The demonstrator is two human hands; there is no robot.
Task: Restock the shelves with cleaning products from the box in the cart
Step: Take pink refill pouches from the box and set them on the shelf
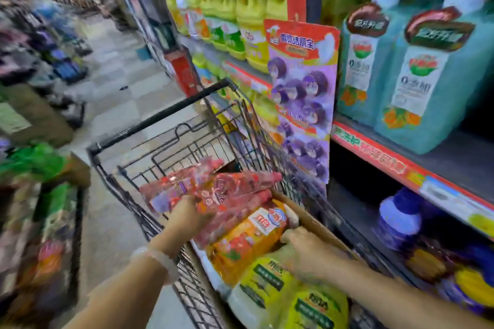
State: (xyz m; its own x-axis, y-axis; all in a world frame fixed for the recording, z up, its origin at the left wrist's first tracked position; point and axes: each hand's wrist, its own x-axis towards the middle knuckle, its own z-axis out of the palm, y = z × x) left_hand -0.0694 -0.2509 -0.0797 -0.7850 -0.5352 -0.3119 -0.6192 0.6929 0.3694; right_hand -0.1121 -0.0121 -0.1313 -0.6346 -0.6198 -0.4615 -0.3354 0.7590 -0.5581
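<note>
Two hands are busy at the cart (171, 112), which is parked right beside the shelves (401, 165), so the reach to them is short. Inside the cart sits the box (310, 212), full of cleaning products. The left hand (187, 218) is curled under a bunch of red packs (213, 189) and lifts them just above the box, likely to carry them to the shelves. The right hand (307, 251) reaches down into the box by an orange bag (240, 243) and yellow bags (270, 283). It is blurry, so I cannot tell if it grips a thing or only rests there. Maybe it steadies the pile in the box while the red packs come out. Above the cart, the shelves hold yellow jugs (251, 13) and blue bottles (417, 83), with bare room beside the bottles.
</note>
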